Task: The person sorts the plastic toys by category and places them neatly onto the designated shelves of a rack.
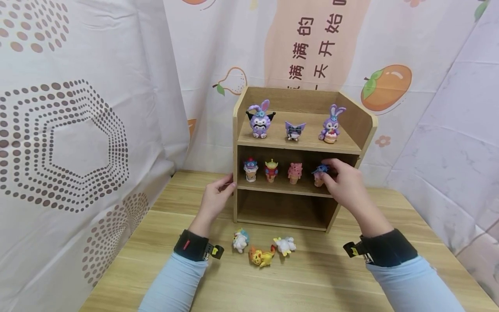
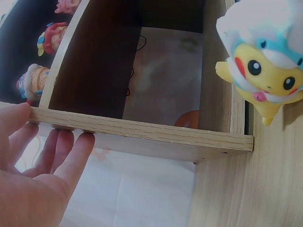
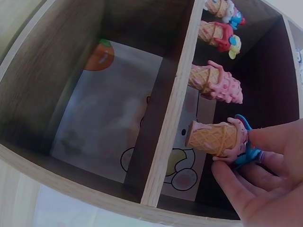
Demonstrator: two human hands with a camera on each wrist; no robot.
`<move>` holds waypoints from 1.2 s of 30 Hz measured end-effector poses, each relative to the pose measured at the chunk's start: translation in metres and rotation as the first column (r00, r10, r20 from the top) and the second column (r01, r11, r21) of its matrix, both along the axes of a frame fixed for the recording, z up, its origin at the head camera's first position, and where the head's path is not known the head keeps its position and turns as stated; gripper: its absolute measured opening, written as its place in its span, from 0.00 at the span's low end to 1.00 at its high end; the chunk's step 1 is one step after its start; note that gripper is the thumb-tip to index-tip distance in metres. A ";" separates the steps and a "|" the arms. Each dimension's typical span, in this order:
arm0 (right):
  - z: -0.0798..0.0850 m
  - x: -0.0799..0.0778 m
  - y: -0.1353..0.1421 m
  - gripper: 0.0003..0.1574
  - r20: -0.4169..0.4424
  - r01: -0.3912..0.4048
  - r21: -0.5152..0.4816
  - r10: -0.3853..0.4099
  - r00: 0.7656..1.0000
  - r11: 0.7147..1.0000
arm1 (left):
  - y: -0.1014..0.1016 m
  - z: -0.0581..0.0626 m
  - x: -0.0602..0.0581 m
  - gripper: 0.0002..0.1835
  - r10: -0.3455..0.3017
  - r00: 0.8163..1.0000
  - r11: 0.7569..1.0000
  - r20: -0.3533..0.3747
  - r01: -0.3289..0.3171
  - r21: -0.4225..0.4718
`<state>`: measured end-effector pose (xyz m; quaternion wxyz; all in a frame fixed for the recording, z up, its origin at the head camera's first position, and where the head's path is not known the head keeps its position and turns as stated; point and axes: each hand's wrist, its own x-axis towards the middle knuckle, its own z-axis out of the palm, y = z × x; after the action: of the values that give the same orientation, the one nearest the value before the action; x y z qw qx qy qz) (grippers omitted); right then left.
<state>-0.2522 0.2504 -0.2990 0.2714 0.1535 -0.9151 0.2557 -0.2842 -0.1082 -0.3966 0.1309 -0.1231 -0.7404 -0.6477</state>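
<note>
While the shelf is touched by the relaxed left hand, a cone figurine is pinched inside by the right hand, six others placed, three more left in front.

The head view looks forward and down from well back, the whole shelf toward 3 o'clock. The left wrist view faces the shelf close up, rolled so its top lies near 10 o'clock, left hand at 8. The right wrist view, also close, rolls that top toward 3, right hand at 4. Both wrist views share the pink cone, at 11 and 2 o'clock respectively.
</note>
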 end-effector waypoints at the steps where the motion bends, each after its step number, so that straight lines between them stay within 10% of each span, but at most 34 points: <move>1: 0.000 -0.001 0.000 0.18 0.005 0.002 0.000 -0.002 1.000 1.000 | 0.000 0.000 0.000 0.23 0.001 1.000 1.000 -0.003 -0.001 -0.005; 7: -0.002 -0.010 -0.001 0.19 0.050 0.028 -0.003 -0.028 0.998 1.000 | 0.001 0.000 0.000 0.23 -0.002 1.000 1.000 -0.005 0.001 -0.004; 14: -0.004 -0.018 -0.001 0.20 0.073 0.048 0.001 -0.048 0.996 0.999 | 0.005 0.034 0.031 0.22 -0.018 1.000 0.999 0.011 0.019 -0.028; 36: -0.006 -0.023 -0.002 0.23 0.141 0.070 0.016 -0.072 0.987 0.997 | 0.003 0.018 0.016 0.22 -0.005 1.000 1.000 -0.006 0.004 -0.030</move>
<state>-0.2755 0.2482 -0.3048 0.2141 0.1037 -0.9382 0.2513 -0.2686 -0.1050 -0.3784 0.1299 -0.1287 -0.7492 -0.6365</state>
